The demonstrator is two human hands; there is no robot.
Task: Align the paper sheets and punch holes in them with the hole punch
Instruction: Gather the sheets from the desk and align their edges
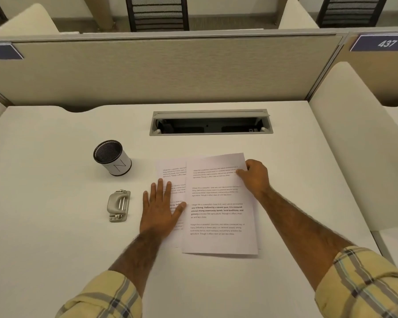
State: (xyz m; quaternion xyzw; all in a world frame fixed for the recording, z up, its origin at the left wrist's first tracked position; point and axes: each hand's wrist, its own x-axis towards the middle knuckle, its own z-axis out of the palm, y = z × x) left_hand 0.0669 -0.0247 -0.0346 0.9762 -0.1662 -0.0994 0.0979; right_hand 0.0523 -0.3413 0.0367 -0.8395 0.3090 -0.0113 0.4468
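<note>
Left hand (161, 206) flat, fingers spread, on the lower sheet (170, 177); right hand (254, 176) pinching the top sheet (218, 203) at its 2 o'clock corner. Hole punch (118, 205) at 9 o'clock.

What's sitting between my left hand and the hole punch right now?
Nothing visible. The left hand lies flat on the lower sheet, and only bare desk separates it from the hole punch to its left. The cup stands farther back, out of the way.
</note>
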